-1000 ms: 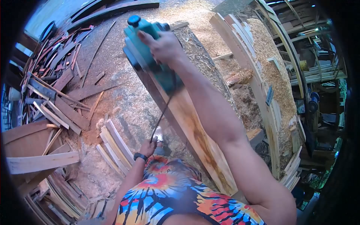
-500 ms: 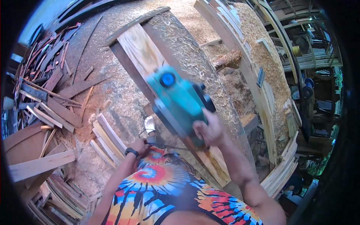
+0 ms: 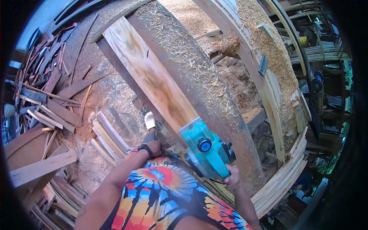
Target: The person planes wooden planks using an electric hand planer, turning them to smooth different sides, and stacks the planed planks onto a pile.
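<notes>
- A person, seen from a head-worn camera looking down, is working over a long pale board (image 3: 153,82) with brown streaks, which is lying lengthwise on a dark bench (image 3: 239,149).
- A teal power planer (image 3: 211,156) is sitting over the board's near end, close to the person's body, its nose pointing up the board; the contact underneath is hidden.
- The step in hand appears to be smoothing the board's upper face — the planer seems to be standing at the near end of a stroke.
- A further pass would probably be calling for a level base, pressure near the front and a steady push toward the far end.
- The right hand (image 3: 232,177) is closing round the planer's rear handle, fingers wrapped; its forearm is rising from the lower right, beside the patterned shirt (image 3: 168,188).
- The left hand (image 3: 155,147) is resting near the waist, apart from the right and off the board — whether its fingers are holding anything, I cannot tell. That arm is bending in from the lower left, a dark watch (image 3: 144,150) circling the wrist.
- Curled shavings (image 3: 191,63) are covering the bench beside the board.
</notes>
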Demonstrator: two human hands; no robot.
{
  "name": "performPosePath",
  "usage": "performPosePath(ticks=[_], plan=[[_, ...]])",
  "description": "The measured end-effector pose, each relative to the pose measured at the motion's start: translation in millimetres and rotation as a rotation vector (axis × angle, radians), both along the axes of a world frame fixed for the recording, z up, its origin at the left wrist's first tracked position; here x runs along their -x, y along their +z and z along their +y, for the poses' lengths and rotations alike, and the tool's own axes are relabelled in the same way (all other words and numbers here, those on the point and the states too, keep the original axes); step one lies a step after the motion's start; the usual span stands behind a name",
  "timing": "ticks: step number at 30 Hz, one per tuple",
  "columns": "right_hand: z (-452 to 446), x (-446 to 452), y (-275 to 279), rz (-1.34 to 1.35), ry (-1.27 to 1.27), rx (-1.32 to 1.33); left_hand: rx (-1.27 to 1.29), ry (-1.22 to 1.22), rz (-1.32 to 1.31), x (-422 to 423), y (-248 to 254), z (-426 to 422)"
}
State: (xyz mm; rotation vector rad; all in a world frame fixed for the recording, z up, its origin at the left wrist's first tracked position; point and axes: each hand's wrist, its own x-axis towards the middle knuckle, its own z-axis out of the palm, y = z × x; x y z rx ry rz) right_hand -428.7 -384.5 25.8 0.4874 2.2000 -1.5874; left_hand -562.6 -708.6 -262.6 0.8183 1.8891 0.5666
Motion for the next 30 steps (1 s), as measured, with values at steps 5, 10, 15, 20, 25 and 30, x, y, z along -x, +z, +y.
performPosePath(ticks=[5,10,15,20,25,30], plan=[[-19,68,-4,0.049,0.16,-0.01,0.131,0.224,-0.058,25,32,-17],[-70,177,2,0.124,0.19,0.042,0.272,0.118,-0.08,33,-16,-41],[-129,279,-6,0.218,0.134,0.153,0.197,0.441,-0.084,47,-2,-64],[-176,378,-4,0.301,0.106,0.031,0.193,0.686,-0.139,47,-17,-85],[-228,490,-1,0.434,0.132,-0.142,0.145,0.827,-0.01,62,14,-80],[-234,514,-13,0.546,0.184,-0.146,0.046,1.04,-0.123,53,4,-79]])
